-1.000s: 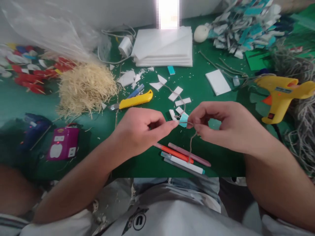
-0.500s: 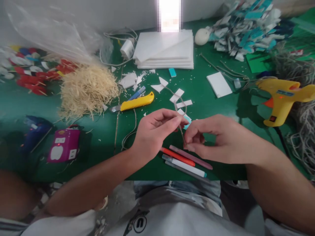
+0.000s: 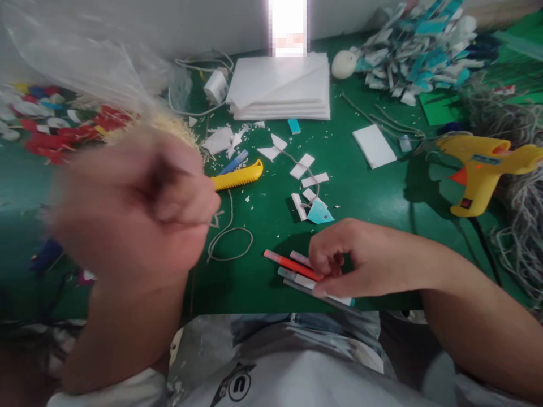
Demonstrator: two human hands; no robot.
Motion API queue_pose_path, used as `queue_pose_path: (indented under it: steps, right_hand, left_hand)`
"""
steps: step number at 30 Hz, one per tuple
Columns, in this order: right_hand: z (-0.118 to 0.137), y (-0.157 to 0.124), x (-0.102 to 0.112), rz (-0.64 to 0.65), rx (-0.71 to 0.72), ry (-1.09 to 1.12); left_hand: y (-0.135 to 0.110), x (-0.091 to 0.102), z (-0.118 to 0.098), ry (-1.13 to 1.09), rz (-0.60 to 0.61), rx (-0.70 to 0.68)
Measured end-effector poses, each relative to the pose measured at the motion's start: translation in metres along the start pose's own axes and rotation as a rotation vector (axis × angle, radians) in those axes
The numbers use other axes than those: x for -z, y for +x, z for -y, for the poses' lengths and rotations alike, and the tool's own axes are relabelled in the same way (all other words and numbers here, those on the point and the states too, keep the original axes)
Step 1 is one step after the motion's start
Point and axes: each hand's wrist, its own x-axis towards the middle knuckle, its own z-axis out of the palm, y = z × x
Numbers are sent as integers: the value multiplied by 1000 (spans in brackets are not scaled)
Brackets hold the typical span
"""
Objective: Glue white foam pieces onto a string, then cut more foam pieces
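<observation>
My left hand (image 3: 136,203) is raised close to the camera and blurred by motion; its fingers are curled, and a thin piece of twine (image 3: 227,240) trails from it down to a loop on the green table (image 3: 369,192). My right hand (image 3: 352,260) rests low on the table with its fingers curled over several marker pens (image 3: 292,265). A small light-blue card piece (image 3: 320,213) with white scraps lies just beyond my right hand.
A yellow utility knife (image 3: 237,175) lies mid-table. A yellow glue gun (image 3: 483,167) sits at the right beside tangled twine. A stack of white foam sheets (image 3: 282,87) stands at the back, with a heap of blue and white cut pieces (image 3: 419,45) to its right.
My left hand swung left and up toward the camera, pulling the twine with it. My right hand dropped from the twine onto the marker pens. The blue piece now lies on the table.
</observation>
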Motion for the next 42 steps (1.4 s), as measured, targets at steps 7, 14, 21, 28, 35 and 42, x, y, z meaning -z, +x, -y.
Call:
queue_pose_path:
  steps: [7,14,21,28,35,42]
  right_hand:
    - [5,-4,11,-676,25,-8]
    - [-6,-2,15,-523,229,-189]
    - [-12,5,13,-485,261,-244]
    - [-13,5,10,-542,227,-222]
    - [-16,11,5,-535,321,-153]
    - [-15,12,0,-588,321,-124]
  left_hand:
    - [-24,-64,41,57,496,75]
    - [-23,-64,56,94,446,-13]
    - [-19,-62,55,113,489,-8]
    - [-17,-61,55,70,500,-4]
    - [-18,-64,54,-232,528,293]
    - [-25,-76,44,-528,472,545]
